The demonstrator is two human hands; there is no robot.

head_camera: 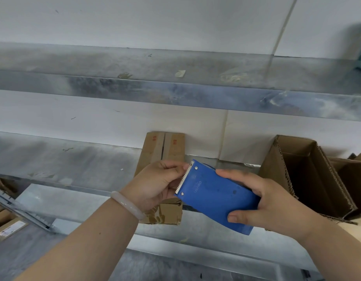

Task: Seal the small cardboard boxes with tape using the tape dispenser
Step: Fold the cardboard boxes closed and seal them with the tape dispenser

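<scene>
My right hand (263, 203) grips a blue tape dispenser (216, 195) from the right, thumb under its lower edge and fingers over the top. Its serrated metal blade (184, 177) points up and left. My left hand (155, 185) is at that blade, its fingertips curled and pinching at the toothed edge, where the tape end would be; the tape itself is too faint to make out. Beneath both hands a small closed cardboard box (165, 151) with red print lies on the metal shelf (78, 165), its top flaps meeting along a centre seam.
An open, larger cardboard box (309, 175) stands at the right on the same shelf, with more cardboard behind it. A second metal shelf (175, 88) runs above. At the lower left, labelled boxes (7, 226) sit below a metal rail. A white wall backs the shelves.
</scene>
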